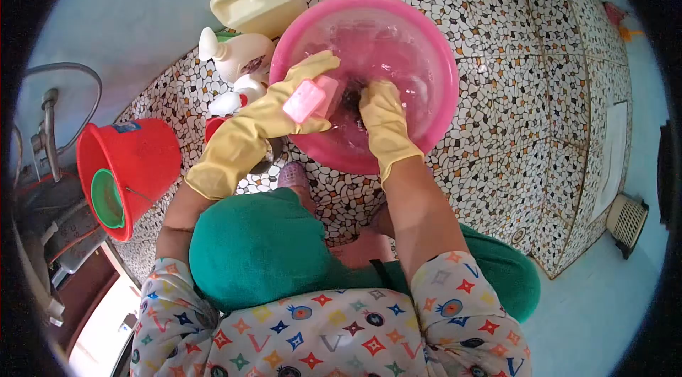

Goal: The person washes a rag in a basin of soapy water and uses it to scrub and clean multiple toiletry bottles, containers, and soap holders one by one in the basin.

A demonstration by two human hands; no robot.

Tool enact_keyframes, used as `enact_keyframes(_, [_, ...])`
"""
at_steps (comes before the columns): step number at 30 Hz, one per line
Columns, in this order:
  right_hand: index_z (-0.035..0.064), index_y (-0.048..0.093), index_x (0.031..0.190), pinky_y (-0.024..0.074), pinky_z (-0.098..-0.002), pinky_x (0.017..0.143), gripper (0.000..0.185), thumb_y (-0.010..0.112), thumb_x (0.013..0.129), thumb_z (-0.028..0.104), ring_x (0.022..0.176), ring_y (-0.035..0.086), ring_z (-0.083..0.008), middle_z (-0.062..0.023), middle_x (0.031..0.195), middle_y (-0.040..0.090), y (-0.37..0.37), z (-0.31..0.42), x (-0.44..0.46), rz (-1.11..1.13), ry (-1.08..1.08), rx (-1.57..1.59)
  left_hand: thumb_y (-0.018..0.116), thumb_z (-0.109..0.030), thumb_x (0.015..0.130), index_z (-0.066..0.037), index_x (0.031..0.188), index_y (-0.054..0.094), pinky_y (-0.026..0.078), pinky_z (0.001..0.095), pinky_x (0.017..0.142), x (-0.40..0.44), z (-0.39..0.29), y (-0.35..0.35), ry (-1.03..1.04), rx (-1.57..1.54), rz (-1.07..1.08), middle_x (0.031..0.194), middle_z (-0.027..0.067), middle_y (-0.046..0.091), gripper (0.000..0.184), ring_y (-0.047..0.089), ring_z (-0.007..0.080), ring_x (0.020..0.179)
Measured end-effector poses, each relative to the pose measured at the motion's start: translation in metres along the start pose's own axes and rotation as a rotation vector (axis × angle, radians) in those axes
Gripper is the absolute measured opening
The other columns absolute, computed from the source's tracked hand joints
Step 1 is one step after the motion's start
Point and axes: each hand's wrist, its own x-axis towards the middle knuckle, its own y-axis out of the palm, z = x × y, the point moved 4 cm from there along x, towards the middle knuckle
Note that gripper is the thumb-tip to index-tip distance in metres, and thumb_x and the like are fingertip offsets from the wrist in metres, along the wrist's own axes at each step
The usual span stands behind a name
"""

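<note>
A yellow rubber glove covers my left hand [271,108], which grips a small pink plastic box [304,100] between fingers and thumb over the left side of a pink basin [444,103]. The box is tilted, its pale flat base turned up toward me. In the same kind of glove, my right hand [384,120] reaches down into the basin's water, fingers curled at a dark, fuzzy-looking clump [352,95]. Water and the glove partly hide that clump, so its kind is unclear. Ripples and bright reflections cover the water.
Left of the basin stand a cream jerrycan [259,4] with a brown cap, a white bottle [241,56] and a smaller white bottle [231,101]. A red bucket [156,160] holding a green scoop [106,198] is by the tap [50,132]. Pebble-patterned tiles [497,107] surround the basin.
</note>
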Motion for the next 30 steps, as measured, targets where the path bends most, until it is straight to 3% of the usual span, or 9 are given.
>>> enact_keyframes(3, [0.0094, 0.071, 0.118, 0.0530, -0.0460, 0.094, 0.028, 0.067, 0.093, 0.020, 0.108, 0.067, -0.0397, -0.0206, 0.116, 0.072, -0.011, 0.001, -0.011, -0.083, 0.101, -0.013, 0.090, -0.018, 0.077, -0.007, 0.146, 0.050, 0.040, 0.0422, 0.119, 0.004, -0.010, 0.008, 0.007, -0.011, -0.096, 0.151, 0.0168, 0.049, 0.080, 0.045, 0.0325, 0.143])
enact_keyframes(7, [0.0008, 0.069, 0.122, 0.0542, -0.0378, 0.088, 0.037, 0.077, 0.089, 0.016, 0.099, 0.069, -0.0258, -0.0109, 0.108, 0.074, 0.027, -0.022, -0.004, -0.190, 0.506, 1.374, 0.077, -0.008, 0.089, -0.005, 0.133, 0.061, 0.054, 0.0385, 0.102, 0.012, 0.027, 0.030, -0.212, -0.580, -0.381, 0.127, 0.0188, 0.065, 0.048, 0.059, 0.0326, 0.129])
enact_keyframes(9, [-0.0005, 0.072, 0.112, 0.0540, -0.0299, 0.078, 0.027, 0.074, 0.092, 0.017, 0.084, 0.067, -0.0153, -0.0061, 0.095, 0.072, -0.002, 0.009, -0.004, -0.212, 0.406, 1.518, 0.074, -0.008, 0.091, -0.004, 0.131, 0.063, 0.057, 0.0363, 0.094, 0.011, 0.021, 0.022, 0.064, 0.106, -0.467, 0.127, 0.0172, 0.066, 0.042, 0.064, 0.0303, 0.121])
enact_keyframes(11, [0.0025, 0.072, 0.111, 0.0531, -0.0237, 0.068, 0.022, 0.071, 0.093, 0.014, 0.073, 0.063, -0.0099, -0.0042, 0.090, 0.070, -0.040, 0.059, -0.023, -0.035, 0.400, 1.760, 0.072, -0.010, 0.093, -0.002, 0.131, 0.062, 0.059, 0.0319, 0.086, 0.001, 0.012, 0.012, -0.093, 0.050, -0.536, 0.122, 0.0124, 0.068, 0.040, 0.070, 0.0234, 0.106])
enact_keyframes(15, [0.0019, 0.072, 0.112, 0.0519, -0.0252, 0.054, 0.023, 0.068, 0.099, 0.021, 0.065, 0.065, -0.0106, -0.0064, 0.090, 0.071, -0.064, 0.157, -0.049, 0.001, 0.159, 1.560, 0.066, -0.026, 0.101, -0.002, 0.129, 0.065, 0.057, 0.0297, 0.085, -0.021, 0.023, 0.004, -0.496, -0.455, -0.664, 0.114, 0.0083, 0.070, 0.036, 0.068, 0.0176, 0.099])
enact_keyframes(19, [-0.0010, 0.071, 0.112, 0.0516, -0.0452, 0.094, 0.022, 0.062, 0.100, 0.015, 0.102, 0.066, -0.0402, -0.0227, 0.109, 0.070, -0.028, 0.126, -0.023, -0.575, -0.362, 0.648, 0.059, -0.034, 0.106, -0.001, 0.124, 0.068, 0.053, 0.0316, 0.095, -0.015, 0.022, -0.003, -0.356, -0.569, -0.687, 0.120, 0.0106, 0.070, 0.039, 0.065, 0.0183, 0.108])
enact_keyframes(22, [-0.0064, 0.072, 0.105, 0.0547, -0.0461, 0.093, 0.026, 0.061, 0.094, 0.014, 0.101, 0.069, -0.0428, -0.0228, 0.109, 0.073, -0.056, 0.082, -0.011, -0.424, -0.348, 0.270, 0.058, -0.033, 0.106, 0.002, 0.122, 0.069, 0.051, 0.0319, 0.098, -0.005, 0.004, -0.014, -0.281, -0.684, -0.634, 0.125, 0.0113, 0.071, 0.040, 0.065, 0.0182, 0.110])
enact_keyframes(25, [0.0133, 0.066, 0.131, 0.0444, -0.0493, 0.112, 0.041, 0.067, 0.090, 0.020, 0.135, 0.051, -0.0407, -0.0183, 0.152, 0.049, -0.056, 0.064, -0.010, -0.267, -0.208, -0.183, 0.057, -0.030, 0.106, 0.002, 0.122, 0.069, 0.050, 0.0313, 0.098, -0.006, 0.015, -0.018, -0.252, -0.697, -0.645, 0.125, 0.0103, 0.071, 0.038, 0.065, 0.0182, 0.111])
enact_keyframes(30, [0.0191, 0.052, 0.148, 0.0387, -0.0517, 0.118, 0.065, 0.072, 0.087, 0.024, 0.152, 0.030, -0.0383, -0.0128, 0.165, 0.030, -0.024, 0.037, 0.000, 0.086, -0.033, -0.231, 0.056, -0.027, 0.107, -0.001, 0.122, 0.071, 0.050, 0.0312, 0.099, -0.012, 0.031, -0.017, -0.327, -0.733, -0.690, 0.125, 0.0081, 0.071, 0.034, 0.063, 0.0176, 0.111])
